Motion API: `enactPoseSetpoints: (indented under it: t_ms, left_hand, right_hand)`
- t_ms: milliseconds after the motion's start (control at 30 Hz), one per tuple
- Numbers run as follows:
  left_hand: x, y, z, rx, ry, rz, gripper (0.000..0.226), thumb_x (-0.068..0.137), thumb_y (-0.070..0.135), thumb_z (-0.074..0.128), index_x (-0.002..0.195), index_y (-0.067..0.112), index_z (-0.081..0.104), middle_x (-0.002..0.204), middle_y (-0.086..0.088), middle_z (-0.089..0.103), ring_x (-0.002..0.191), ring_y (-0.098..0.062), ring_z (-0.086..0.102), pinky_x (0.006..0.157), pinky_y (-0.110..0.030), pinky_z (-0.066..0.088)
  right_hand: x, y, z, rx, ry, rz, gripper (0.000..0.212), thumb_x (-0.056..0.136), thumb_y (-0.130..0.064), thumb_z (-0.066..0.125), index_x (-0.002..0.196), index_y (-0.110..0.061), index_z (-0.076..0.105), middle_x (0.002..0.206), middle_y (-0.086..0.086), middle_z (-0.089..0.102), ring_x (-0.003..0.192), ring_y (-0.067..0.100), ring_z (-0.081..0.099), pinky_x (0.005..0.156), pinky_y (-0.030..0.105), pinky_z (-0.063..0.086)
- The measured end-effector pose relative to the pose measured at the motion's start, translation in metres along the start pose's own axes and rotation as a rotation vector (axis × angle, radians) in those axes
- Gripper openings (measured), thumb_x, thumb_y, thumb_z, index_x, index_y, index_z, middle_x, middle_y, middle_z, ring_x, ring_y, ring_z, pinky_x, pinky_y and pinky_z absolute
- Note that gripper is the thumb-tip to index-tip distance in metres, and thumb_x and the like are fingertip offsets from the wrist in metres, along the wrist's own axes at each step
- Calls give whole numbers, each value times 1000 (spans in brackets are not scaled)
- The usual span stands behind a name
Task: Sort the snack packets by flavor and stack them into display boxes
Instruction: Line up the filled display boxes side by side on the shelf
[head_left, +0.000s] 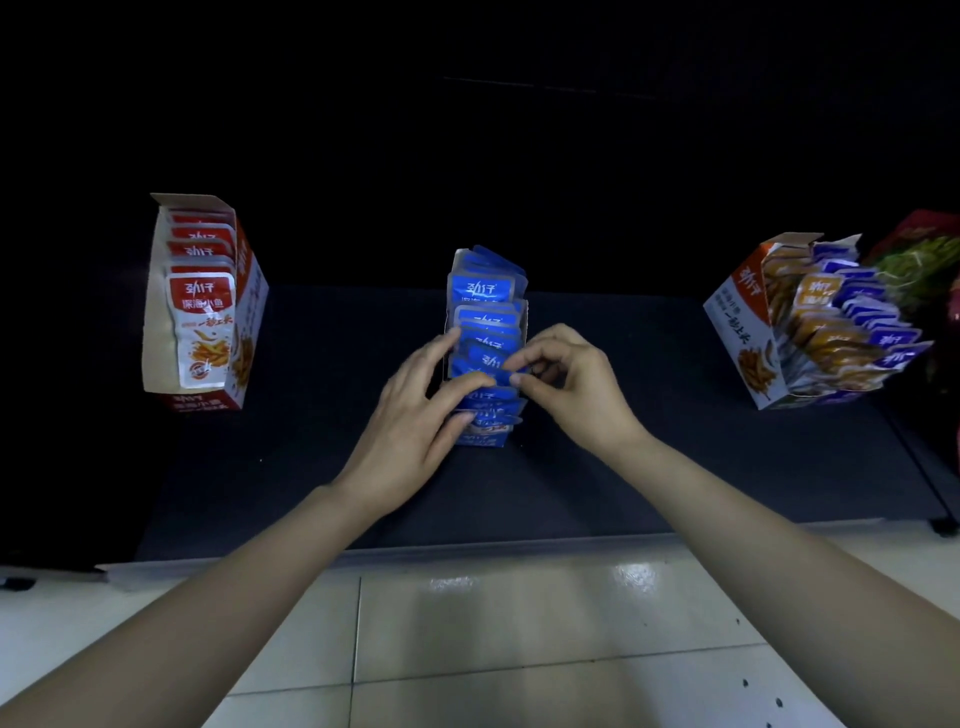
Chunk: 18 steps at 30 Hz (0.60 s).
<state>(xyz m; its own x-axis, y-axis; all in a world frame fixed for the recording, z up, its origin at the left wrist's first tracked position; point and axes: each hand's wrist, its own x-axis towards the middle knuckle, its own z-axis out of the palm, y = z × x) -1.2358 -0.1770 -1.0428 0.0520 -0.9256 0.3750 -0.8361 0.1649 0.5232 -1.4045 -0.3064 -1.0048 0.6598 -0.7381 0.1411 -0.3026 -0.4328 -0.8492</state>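
Blue snack packets (485, 291) stand in a row in the centre display box (483, 439), which sits on the dark table (311, 467) in the middle of the head view. Both hands meet at the near half of this row. The left hand (415, 410) lies against the row's left side, its thumb curled over the top edge of one held blue packet (488, 374) and its fingers spread apart along the stack. The right hand (571, 384) pinches the same packet's right edge between thumb and forefinger; its other fingers are curled in.

At the far left, well apart, the red display box (249, 312) holds upright red packets (205, 317). At the far right, a tilted white-and-orange box (737, 322) holds orange packets (821, 293) and further blue packets (878, 322) side by side. Pale floor tiles (519, 623) lie nearest.
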Motion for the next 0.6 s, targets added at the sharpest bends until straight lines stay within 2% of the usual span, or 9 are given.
enactPoseSetpoints:
  t_ms: [67,200,300,400,467,533,600]
  left_hand:
    - [-1,0,1,-14,-15,4,35,97,29,46,132,22,50,155,-7,27,141,-22,30,111,-44,33]
    - [-2,4,-1,-35,-2,-1,35,96,23,51,131,19,50,151,-8,27,137,-22,35,109,-40,37]
    - [-3,7,-1,-87,17,-27,37,95,23,52,132,18,48,151,-7,22,135,-17,36,109,-29,37]
    - [-2,9,1,-135,27,-64,39,96,25,50,134,18,45,157,-5,14,140,-10,30,111,-14,27]
    - [-1,9,3,-170,23,-94,46,97,25,50,140,16,38,161,-4,9,145,-8,20,113,-12,22]
    - [0,9,5,-219,22,-128,58,96,23,52,147,13,27,162,-4,7,148,-8,12,117,-18,19]
    - [1,8,5,-250,24,-167,72,95,21,56,152,11,12,162,-5,4,149,-9,7,119,-20,13]
  right_hand:
    - [-1,-3,-2,40,-51,-20,15,82,1,72,89,-12,74,89,-7,58,79,0,59,76,13,45]
    - [-3,-5,-3,77,-85,-56,21,85,3,69,93,-16,72,92,-6,61,87,6,64,82,18,51]
    - [-1,-4,-1,122,-57,-22,31,86,5,66,99,-23,68,96,-1,65,92,11,66,84,20,52]
    - [0,-3,3,173,3,38,26,87,3,66,98,-21,69,99,-1,69,92,9,67,82,20,53]
    - [-1,-2,7,172,-15,48,27,88,2,65,100,-21,70,99,-5,71,93,6,67,83,19,53]
    - [-3,-2,8,191,-37,48,27,89,3,63,104,-18,70,103,-5,70,98,7,67,87,21,53]
    - [-4,-1,5,156,28,-14,25,91,1,61,108,-15,71,110,-2,65,105,11,64,91,25,52]
